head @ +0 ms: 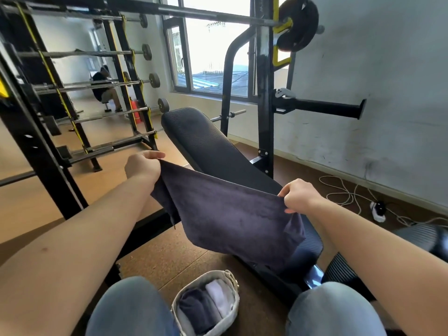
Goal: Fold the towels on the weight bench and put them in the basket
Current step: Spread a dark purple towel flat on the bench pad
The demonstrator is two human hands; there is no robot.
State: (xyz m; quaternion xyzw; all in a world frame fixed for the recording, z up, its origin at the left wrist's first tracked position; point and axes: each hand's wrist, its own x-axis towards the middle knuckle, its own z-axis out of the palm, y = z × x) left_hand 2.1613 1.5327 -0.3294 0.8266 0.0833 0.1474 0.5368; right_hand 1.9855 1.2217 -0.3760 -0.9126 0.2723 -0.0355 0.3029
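Gym room, seen from above the person's knees. A black padded counter (pixel 206 141) runs from near centre to the far window (pixel 213 52), under a barbell (pixel 194 13) carrying one black plate (pixel 298 23) at its right end. The floor (pixel 169 258) is brown matting near and pale wood at left, where a rack of bars (pixel 135 76) stands. A white wall (pixel 388 93) closes the right side, with one power strip (pixel 378 210) and a white cable below it.

One dark navy towel (pixel 232 214) is held spread above the near end of the counter, its lower edge hanging to the pad. The left hand (pixel 143 166) pinches its far-left corner. The right hand (pixel 300 196) pinches its right corner.

One pale fabric basket (pixel 218 329) stands on the floor between the knees. Two folded towels can be told apart in it: one dark towel (pixel 196 309) and one white towel (pixel 219 295).
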